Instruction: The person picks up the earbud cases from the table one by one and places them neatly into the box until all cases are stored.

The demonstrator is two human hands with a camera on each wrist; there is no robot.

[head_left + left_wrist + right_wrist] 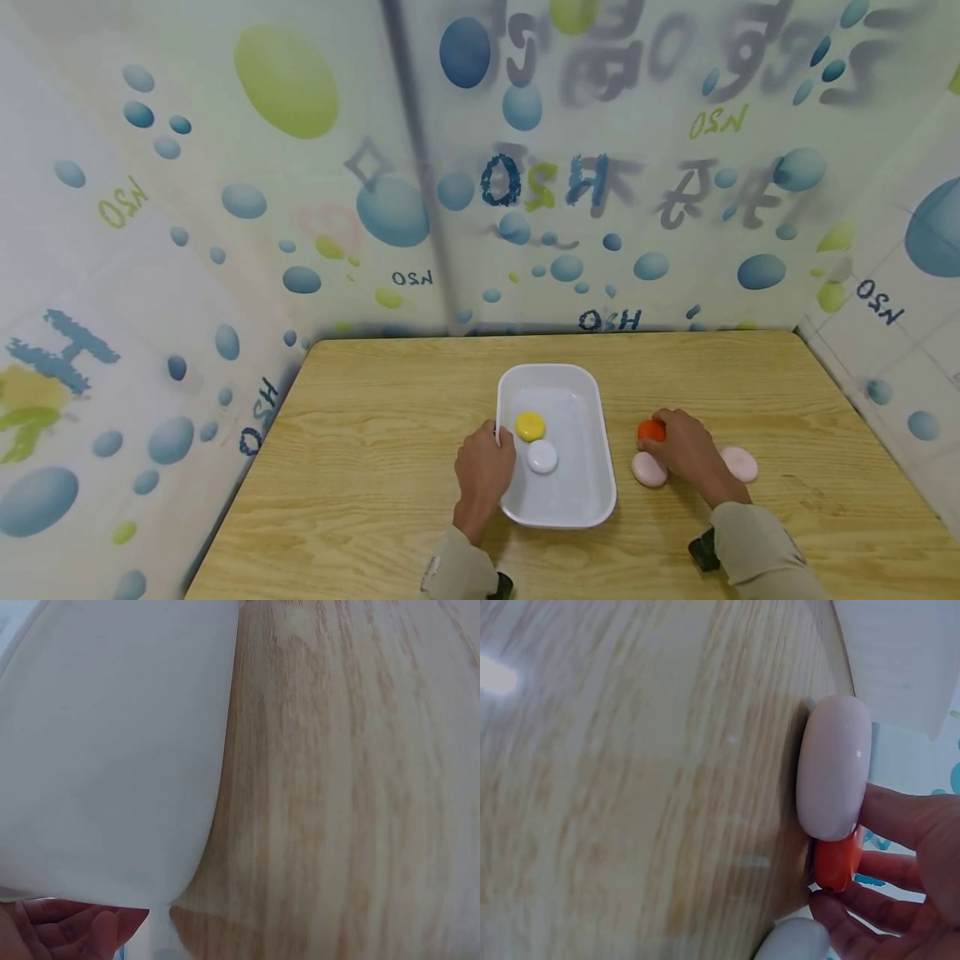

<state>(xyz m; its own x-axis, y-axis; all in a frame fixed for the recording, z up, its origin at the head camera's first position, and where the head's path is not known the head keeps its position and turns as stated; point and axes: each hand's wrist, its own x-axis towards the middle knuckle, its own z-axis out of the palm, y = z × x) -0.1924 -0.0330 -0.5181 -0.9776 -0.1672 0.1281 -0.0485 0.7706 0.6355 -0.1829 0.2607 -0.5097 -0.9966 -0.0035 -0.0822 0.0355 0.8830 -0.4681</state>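
Note:
A white rectangular plastic tray lies on the table. My left hand grips its left rim, fingers curled over the edge; the left wrist view shows the tray's outer wall close up. Inside the tray are a yellow rounded disc and a white rounded disc. To the right of the tray, my right hand pinches an orange-red rounded disc at the table surface. Right beside it lies a glossy pale pink rounded disc, near the thumb.
Another pale pink disc lies on the table just right of my right hand. The wood-grain table ends at a back edge against a wall printed with blue and green bubbles. Side walls flank it.

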